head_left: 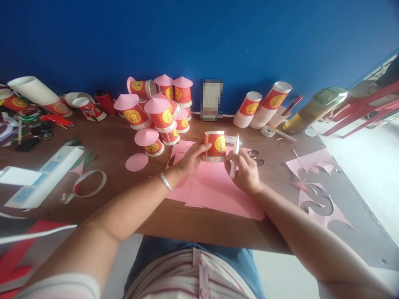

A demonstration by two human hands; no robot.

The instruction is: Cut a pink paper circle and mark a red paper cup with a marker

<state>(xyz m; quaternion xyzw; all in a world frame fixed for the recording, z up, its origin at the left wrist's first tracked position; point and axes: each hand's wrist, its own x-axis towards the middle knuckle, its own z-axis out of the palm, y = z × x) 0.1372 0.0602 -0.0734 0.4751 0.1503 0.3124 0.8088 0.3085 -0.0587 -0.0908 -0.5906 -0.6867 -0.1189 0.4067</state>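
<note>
A red paper cup with a gold round emblem is held upside down above the pink paper sheets. My left hand grips its left side, thumb across the front. In my right hand is a white marker, held upright, with the fingertips close to the cup's lower right rim. Whether those fingertips touch the cup I cannot tell. Scissors lie just behind my right hand, their blades hidden. A pink paper disc lies to the left.
Several cups with pink cone tops stand at the back left. Two stacks of cups, a tape roll and a bottle are back right. Paper scraps lie right, a power strip left.
</note>
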